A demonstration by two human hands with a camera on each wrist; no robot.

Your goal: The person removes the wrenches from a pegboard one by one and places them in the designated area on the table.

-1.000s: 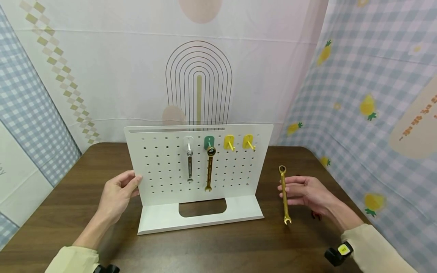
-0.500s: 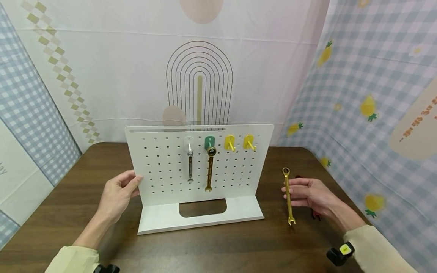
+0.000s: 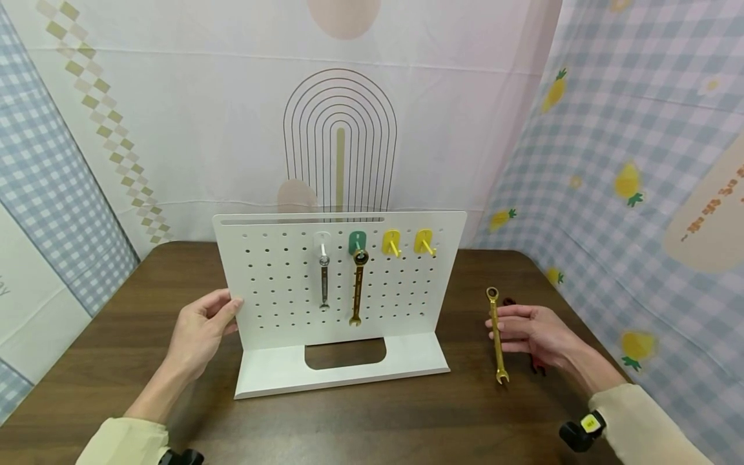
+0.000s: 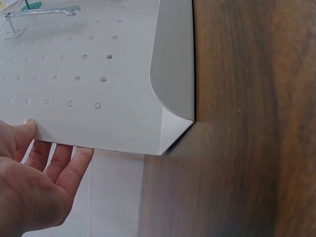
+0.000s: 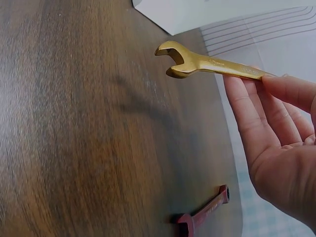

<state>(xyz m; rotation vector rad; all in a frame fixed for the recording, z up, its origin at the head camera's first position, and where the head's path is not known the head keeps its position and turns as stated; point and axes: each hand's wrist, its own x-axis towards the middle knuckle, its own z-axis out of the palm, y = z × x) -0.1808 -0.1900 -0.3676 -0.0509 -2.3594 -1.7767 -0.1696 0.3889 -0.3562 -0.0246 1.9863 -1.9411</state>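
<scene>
My left hand [image 3: 197,329] pinches the left edge of a white pegboard stand [image 3: 273,368], thumb on the front and fingers behind. In the right hand [image 3: 535,332] a gold combination wrench [image 3: 497,339] is pinched between thumb and fingers, its ring end up. The right wrist view shows the wrench's open end raised over the table, casting a shadow. On the board, a small silver wrench [image 3: 323,284] hangs from a white hook [image 3: 322,244], and a dark gold wrench [image 3: 357,290] from a green hook [image 3: 357,242].
Two yellow hooks [image 3: 391,243] on the board's right side hold nothing. A red wrench [image 5: 207,210] lies on the wooden table [image 3: 372,426], partly behind my right hand in the head view. Patterned cloth [image 3: 453,129] surrounds the table at the back and sides.
My right hand has moved slightly right and a little down with the gold wrench, away from the board. The left hand and the pegboard have stayed in place.
</scene>
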